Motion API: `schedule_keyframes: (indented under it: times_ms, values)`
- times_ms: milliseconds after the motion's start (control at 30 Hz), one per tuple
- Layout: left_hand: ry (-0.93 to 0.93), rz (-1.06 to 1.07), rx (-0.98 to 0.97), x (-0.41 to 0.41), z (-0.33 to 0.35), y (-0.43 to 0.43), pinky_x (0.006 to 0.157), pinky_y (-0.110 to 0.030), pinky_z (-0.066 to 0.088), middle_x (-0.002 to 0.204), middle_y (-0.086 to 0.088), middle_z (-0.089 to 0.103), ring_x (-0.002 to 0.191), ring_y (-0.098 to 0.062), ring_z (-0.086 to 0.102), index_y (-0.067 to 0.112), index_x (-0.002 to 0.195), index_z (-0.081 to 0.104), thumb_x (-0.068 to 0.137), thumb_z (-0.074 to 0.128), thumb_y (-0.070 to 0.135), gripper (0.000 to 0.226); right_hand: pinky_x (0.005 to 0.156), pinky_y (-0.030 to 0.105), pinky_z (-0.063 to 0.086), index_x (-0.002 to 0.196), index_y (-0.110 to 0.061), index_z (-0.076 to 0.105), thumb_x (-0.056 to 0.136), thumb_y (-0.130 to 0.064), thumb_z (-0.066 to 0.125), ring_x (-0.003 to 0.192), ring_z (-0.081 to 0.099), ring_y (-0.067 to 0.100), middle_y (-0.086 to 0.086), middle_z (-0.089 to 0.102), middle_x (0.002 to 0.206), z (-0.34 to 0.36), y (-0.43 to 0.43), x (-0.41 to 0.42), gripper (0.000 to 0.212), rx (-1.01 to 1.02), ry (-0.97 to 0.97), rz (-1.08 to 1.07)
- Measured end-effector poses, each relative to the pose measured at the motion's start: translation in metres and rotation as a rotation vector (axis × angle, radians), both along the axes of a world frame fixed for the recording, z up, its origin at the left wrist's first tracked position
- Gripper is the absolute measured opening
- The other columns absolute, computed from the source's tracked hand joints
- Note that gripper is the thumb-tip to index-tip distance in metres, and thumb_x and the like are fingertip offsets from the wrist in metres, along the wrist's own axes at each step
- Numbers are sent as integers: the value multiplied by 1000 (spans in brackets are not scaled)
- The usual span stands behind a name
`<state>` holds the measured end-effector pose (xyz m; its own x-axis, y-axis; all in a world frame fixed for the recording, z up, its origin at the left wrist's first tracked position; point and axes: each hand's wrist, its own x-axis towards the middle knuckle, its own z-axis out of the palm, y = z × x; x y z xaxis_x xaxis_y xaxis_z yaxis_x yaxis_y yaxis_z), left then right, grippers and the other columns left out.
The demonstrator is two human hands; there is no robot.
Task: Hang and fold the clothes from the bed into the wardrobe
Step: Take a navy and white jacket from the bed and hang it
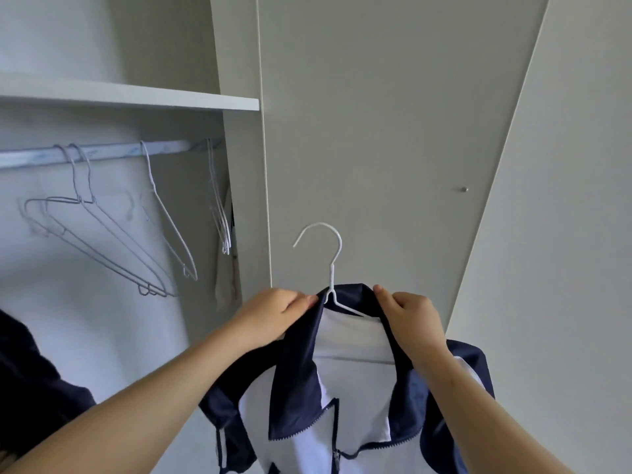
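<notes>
We hold the navy-and-white zip-front jacket (352,388) on its white wire hanger (330,265) before the pale wardrobe door (376,131). The left hand (273,311) and right hand (413,316) each pinch one collar edge between thumb and fingertips. We centre the collar on the hanger neck, then hook onto the silver rail (102,153). Fabric hides the hanger arms, and the hem is cut off.
</notes>
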<state>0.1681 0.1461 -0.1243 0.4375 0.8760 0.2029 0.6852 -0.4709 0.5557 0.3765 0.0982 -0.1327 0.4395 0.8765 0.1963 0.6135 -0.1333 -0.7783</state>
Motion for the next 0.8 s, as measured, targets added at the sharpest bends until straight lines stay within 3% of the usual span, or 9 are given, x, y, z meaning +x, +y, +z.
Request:
schedule_keyframes:
  times_ms: [67, 200, 333, 467, 633, 700, 800]
  values:
    - [-143, 69, 108, 14, -2, -3, 51, -22, 28, 45, 6, 39, 47, -5, 37, 20, 50, 39, 93, 47, 36, 47, 48, 27, 21, 54, -16, 23, 90, -50, 43, 48, 25, 17, -4, 27, 42, 5, -4, 3, 54, -7, -77, -39]
    - [-129, 63, 216, 38, 0, -12, 45, -20, 23, 41, 5, 36, 42, -7, 35, 19, 48, 34, 91, 50, 40, 50, 47, 25, 25, 55, -14, 30, 93, -47, 36, 49, 34, 17, -2, 38, 49, 4, -8, -2, 51, -11, -189, -10]
    - [-72, 31, 242, 31, -1, -13, 48, -21, 24, 44, 2, 33, 45, -9, 32, 20, 50, 31, 91, 52, 37, 50, 47, 26, 23, 53, -14, 26, 93, -46, 40, 48, 29, 17, -3, 31, 46, 6, -9, 11, 53, -6, -122, 12]
    - [-135, 117, 226, 17, -3, -6, 53, -29, 29, 42, 3, 33, 48, -15, 32, 21, 48, 31, 91, 53, 33, 50, 47, 27, 22, 51, -17, 22, 92, -42, 43, 47, 25, 17, -5, 25, 43, 7, -10, 24, 53, -17, -33, -6]
    - [-107, 234, 317, 25, -3, -6, 50, -29, 26, 43, 2, 32, 47, -14, 31, 19, 51, 30, 92, 50, 36, 50, 52, 28, 24, 54, -18, 30, 88, -44, 48, 52, 28, 17, -6, 29, 46, 13, -6, 29, 46, -87, 163, 134]
    - [17, 275, 366, 19, 1, -6, 51, -29, 27, 50, 1, 39, 51, -18, 39, 18, 54, 35, 94, 47, 38, 46, 54, 27, 27, 64, -16, 41, 88, -41, 50, 57, 32, 17, 0, 36, 57, 16, -2, 25, 36, -116, 276, 202]
    - [196, 328, 349, 3, 6, -8, 62, -27, 33, 88, 6, 56, 83, -20, 55, 21, 84, 57, 95, 42, 36, 24, 61, 27, 30, 73, -13, 46, 88, -33, 52, 64, 35, 18, 6, 38, 67, 14, 3, 3, 25, -166, 382, 302]
